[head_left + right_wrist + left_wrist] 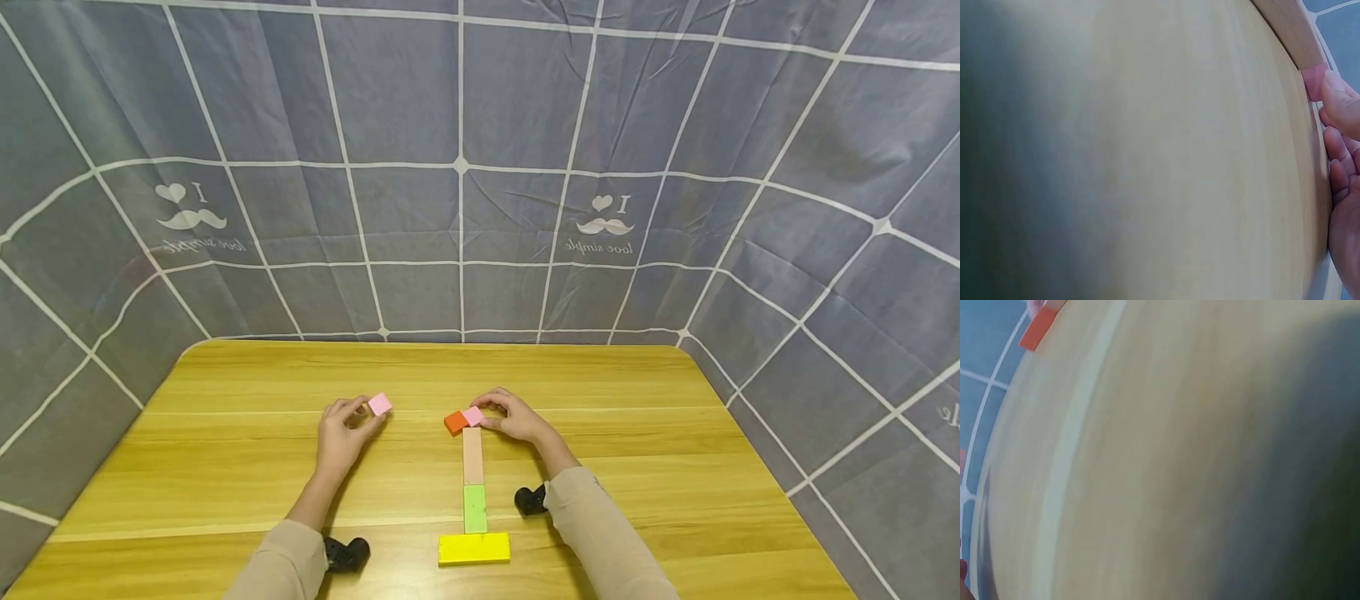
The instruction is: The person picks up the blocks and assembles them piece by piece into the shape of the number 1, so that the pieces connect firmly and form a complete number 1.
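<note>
Between thumb and fingers, my left hand (343,437) pinches a pink square block (380,404) left of the row of blocks. My right hand (519,419) pinches another pink block (473,416) at the row's far end; the right wrist view shows the thumb on this pink block (1314,81). An orange block (455,422) sits against its left side. From there toward me run a pale peach block (472,456), a light green block (475,509) and a yellow block (474,549) laid crosswise. In the left wrist view the orange block (1039,329) shows at the top left.
The blocks lie on a wood-grain table (637,392). Behind it and along the sides hangs a grey curtain (405,217) with white grid lines. Black devices stick out at the left wrist (347,554) and the right wrist (530,501), close above the tabletop.
</note>
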### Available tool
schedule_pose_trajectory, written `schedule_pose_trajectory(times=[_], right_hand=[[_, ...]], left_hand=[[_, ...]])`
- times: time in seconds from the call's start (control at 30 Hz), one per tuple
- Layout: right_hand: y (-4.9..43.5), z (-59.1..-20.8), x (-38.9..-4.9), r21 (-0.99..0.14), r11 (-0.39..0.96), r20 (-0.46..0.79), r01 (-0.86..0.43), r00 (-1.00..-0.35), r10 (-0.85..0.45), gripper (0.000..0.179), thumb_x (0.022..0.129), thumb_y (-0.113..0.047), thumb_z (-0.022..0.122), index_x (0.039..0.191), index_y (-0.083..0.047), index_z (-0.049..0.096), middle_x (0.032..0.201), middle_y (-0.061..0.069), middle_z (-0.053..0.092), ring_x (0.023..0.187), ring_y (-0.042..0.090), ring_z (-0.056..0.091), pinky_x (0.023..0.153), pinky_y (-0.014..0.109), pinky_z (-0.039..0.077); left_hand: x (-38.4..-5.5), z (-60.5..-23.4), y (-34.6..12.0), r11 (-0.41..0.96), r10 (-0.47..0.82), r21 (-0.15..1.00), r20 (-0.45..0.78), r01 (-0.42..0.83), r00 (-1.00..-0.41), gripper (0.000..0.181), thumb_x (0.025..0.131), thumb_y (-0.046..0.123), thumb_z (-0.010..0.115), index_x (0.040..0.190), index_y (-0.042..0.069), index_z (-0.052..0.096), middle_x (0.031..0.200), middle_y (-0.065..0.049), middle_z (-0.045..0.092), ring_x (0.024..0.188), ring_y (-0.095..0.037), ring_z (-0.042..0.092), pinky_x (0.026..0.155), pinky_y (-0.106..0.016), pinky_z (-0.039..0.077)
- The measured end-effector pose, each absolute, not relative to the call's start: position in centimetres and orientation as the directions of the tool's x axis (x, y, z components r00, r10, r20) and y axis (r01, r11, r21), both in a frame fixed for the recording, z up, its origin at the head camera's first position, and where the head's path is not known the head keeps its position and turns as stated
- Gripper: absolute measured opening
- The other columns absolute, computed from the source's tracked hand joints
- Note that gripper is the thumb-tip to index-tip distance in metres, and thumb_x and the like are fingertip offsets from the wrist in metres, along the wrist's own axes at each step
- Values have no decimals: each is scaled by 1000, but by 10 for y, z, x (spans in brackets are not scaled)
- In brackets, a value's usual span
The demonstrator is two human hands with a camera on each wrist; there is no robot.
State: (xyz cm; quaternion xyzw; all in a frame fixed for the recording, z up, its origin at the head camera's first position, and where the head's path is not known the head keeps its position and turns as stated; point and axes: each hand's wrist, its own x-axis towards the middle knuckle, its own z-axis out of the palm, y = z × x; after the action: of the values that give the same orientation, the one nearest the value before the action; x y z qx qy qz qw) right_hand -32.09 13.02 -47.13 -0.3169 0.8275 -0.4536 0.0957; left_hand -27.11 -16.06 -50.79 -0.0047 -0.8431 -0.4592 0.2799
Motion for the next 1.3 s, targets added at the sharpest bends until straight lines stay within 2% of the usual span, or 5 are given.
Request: schedule_pose_trajectory(times=[0.2,0.43,0.67,0.83,1.3], right_hand=[[134,-501,-338,-813,396,127,-428,-793,-596,29,85,-6,63,112,5,59,106,19,54,96,32,49,86,42,40],[141,-516,-349,-811,308,213,-497,-742,-636,29,86,-24,64,110,-8,63,101,4,55,90,16,49,82,30,41],[133,-501,-337,-800,411,139,-438,-800,-584,27,84,-6,63,110,1,61,104,14,55,93,25,49,84,35,40],[129,-477,-323,-812,400,125,-425,-796,-592,28,83,3,61,110,8,58,105,23,53,95,35,48,86,44,39],[131,-472,-320,-815,388,122,-430,-782,-611,28,84,3,60,111,10,57,106,25,52,96,36,49,87,45,40]], left_hand=[[-271,-505,-148,531,-228,802,448,275,-865,31,66,4,80,94,-3,69,80,-14,60,78,-27,50,66,-35,43],[-268,-507,-136,481,-213,837,401,261,-891,29,65,4,81,90,-3,68,82,-13,60,79,-24,50,66,-29,44],[-263,-509,-124,420,-204,875,349,240,-915,30,65,3,80,90,-3,66,83,-13,59,79,-23,49,66,-25,43],[-261,-509,-115,424,-183,875,336,234,-924,30,65,4,81,91,-2,66,82,-11,59,78,-22,49,65,-24,43],[-255,-509,-91,445,-107,863,316,239,-943,27,64,7,82,87,2,68,81,-7,59,80,-21,48,71,-29,43]])
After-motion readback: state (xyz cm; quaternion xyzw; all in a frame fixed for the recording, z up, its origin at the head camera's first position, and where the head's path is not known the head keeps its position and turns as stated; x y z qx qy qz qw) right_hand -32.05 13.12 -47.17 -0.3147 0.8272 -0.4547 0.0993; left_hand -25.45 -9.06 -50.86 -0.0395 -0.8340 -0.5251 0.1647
